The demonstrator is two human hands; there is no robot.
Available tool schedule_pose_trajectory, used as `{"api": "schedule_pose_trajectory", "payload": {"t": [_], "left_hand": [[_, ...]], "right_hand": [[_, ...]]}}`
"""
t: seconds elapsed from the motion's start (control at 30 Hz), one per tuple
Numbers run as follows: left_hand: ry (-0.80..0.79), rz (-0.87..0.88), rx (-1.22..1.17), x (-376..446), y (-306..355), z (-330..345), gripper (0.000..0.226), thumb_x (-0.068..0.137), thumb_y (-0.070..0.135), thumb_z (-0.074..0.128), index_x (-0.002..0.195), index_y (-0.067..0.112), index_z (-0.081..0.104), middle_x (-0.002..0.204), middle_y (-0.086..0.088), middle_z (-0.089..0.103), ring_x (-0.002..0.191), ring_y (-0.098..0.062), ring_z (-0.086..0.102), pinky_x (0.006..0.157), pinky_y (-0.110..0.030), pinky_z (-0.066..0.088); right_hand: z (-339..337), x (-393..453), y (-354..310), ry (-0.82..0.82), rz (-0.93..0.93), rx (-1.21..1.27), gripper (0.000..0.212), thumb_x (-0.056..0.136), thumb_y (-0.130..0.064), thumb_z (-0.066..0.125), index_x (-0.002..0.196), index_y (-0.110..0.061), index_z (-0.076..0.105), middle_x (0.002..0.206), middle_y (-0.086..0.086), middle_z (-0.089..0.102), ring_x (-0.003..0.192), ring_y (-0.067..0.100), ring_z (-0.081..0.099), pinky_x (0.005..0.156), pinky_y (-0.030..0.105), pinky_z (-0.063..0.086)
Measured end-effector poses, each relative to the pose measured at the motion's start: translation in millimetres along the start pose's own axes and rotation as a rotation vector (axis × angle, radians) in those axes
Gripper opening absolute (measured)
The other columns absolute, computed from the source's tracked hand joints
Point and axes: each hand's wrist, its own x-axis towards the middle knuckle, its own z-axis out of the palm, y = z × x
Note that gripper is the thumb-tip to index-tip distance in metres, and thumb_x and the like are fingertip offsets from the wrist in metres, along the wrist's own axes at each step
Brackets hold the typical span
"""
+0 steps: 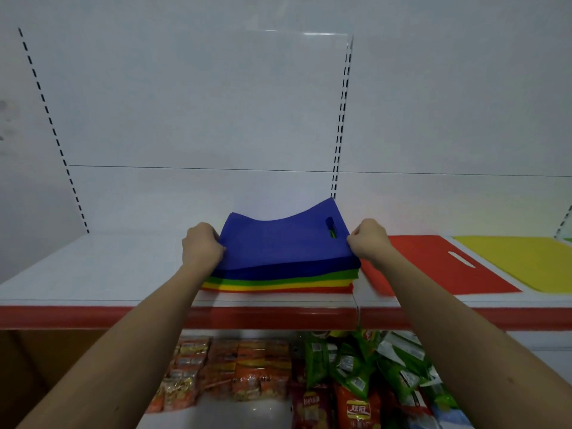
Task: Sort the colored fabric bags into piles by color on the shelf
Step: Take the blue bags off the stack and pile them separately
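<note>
Your left hand (201, 244) and right hand (368, 241) pinch the two side edges of the top blue bag (278, 243), which lies raised on the mixed stack (278, 281) on the white shelf (93, 267). Lift only this one layer, keep it flat, and start a blue pile apart from the red bag (433, 267) and yellow bag (520, 261).

Left hand (201, 245): gripping the left edge of the top blue bag (278, 243), fingers curled round it, knuckles facing up.
Right hand (368, 241): pinching the blue bag's right edge, fingers curled in.
Arms: both bare forearms reaching forward and upward, converging on the blue bag from either side.
Wrists: both lying roughly straight, level with the bag.
</note>
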Motion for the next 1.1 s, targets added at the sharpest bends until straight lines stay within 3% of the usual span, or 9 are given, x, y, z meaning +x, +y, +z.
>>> {"api": "schedule_pose_trajectory", "payload": {"t": [0.23,0.37,0.47,0.53,0.67,0.77,0.83,1.0,1.1], "left_hand": [[0.114,0.09,-0.012,-2.7,15.2,-11.3,0.016,0.093,0.009,0.053,0.1,0.005,0.067,0.093,-0.007,0.065,0.082,-0.023,0.058,0.065,-0.032,0.044],[-0.09,-0.019,-0.437,0.5,32.7,-16.3,0.012,0.098,0.012,0.051,0.11,0.009,0.052,0.11,-0.009,0.058,0.094,-0.024,0.057,0.072,-0.035,0.048],[-0.307,-0.114,-0.772,-3.3,45.1,-14.7,0.039,0.094,0.007,0.062,0.129,0.015,0.048,0.116,-0.016,0.061,0.093,-0.027,0.065,0.069,-0.038,0.059],[-0.397,-0.074,-0.831,-6.2,54.3,-10.9,0.048,0.094,-0.003,0.056,0.135,0.02,0.049,0.114,-0.016,0.063,0.084,-0.024,0.066,0.061,-0.033,0.06],[-0.425,-0.004,-0.827,-9.2,82.5,3.4,0.042,0.097,-0.008,0.041,0.121,0.014,0.067,0.13,-0.011,0.053,0.1,-0.026,0.062,0.084,-0.04,0.059],[-0.444,0.079,-0.839,-17.7,113.7,19.7,0.028,0.097,0.002,0.054,0.117,0.012,0.07,0.124,-0.01,0.059,0.094,-0.021,0.064,0.071,-0.028,0.058],[-0.494,0.128,-0.879,-27.9,136.1,29.9,0.025,0.093,0.007,0.064,0.117,0.012,0.069,0.115,-0.007,0.061,0.086,-0.017,0.065,0.066,-0.025,0.056],[-0.675,0.157,-0.965,-50.1,186.3,65.1,0.033,0.09,-0.002,0.065,0.12,0.012,0.069,0.129,-0.014,0.06,0.102,-0.029,0.067,0.081,-0.033,0.057],[-0.782,0.231,-0.93,-79.3,223.7,90.4,0.041,0.09,-0.006,0.061,0.128,0.01,0.065,0.132,-0.015,0.059,0.104,-0.031,0.065,0.086,-0.035,0.056]], "right_hand": [[-9.0,-6.1,-1.7,0.038,-0.058,0.028,0.032,0.08,0.008,0.039,0.062,-0.015,0.025,0.061,0.004,0.028,0.054,0.019,0.024,0.049,0.028,0.018],[-17.7,-13.6,1.1,0.089,-0.079,0.199,0.01,0.088,0.003,0.039,0.085,-0.007,0.039,0.071,0.006,0.043,0.059,0.019,0.039,0.051,0.029,0.031],[-28.9,-21.1,9.3,0.146,-0.133,0.348,0.027,0.089,0.004,0.036,0.102,-0.017,0.047,0.081,0.011,0.053,0.061,0.021,0.043,0.054,0.032,0.035],[-39.7,-25.2,16.6,0.181,-0.132,0.345,0.043,0.084,0.014,0.032,0.097,-0.013,0.062,0.095,0.011,0.053,0.06,0.02,0.045,0.051,0.029,0.035],[-66.7,-33.4,39.3,0.261,-0.012,0.36,0.039,0.088,0.01,0.033,0.097,0.001,0.071,0.099,0.019,0.058,0.058,0.024,0.05,0.046,0.026,0.037],[-87.0,-43.5,66.6,0.349,0.005,0.377,0.024,0.092,-0.006,0.048,0.09,0.006,0.069,0.086,0.013,0.061,0.057,0.024,0.053,0.046,0.03,0.046],[-100.1,-56.3,86.7,0.39,0.018,0.408,0.016,0.091,0.0,0.052,0.093,0.003,0.067,0.089,0.012,0.061,0.061,0.022,0.058,0.045,0.028,0.052],[-132.7,-86.9,142.0,0.493,0.077,0.417,0.033,0.09,0.008,0.047,0.116,-0.002,0.065,0.112,0.011,0.059,0.097,0.027,0.061,0.087,0.042,0.056],[-158.3,-115.5,180.8,0.561,0.139,0.451,0.04,0.091,0.008,0.045,0.126,-0.004,0.061,0.119,0.011,0.061,0.106,0.026,0.061,0.094,0.041,0.053]]}}
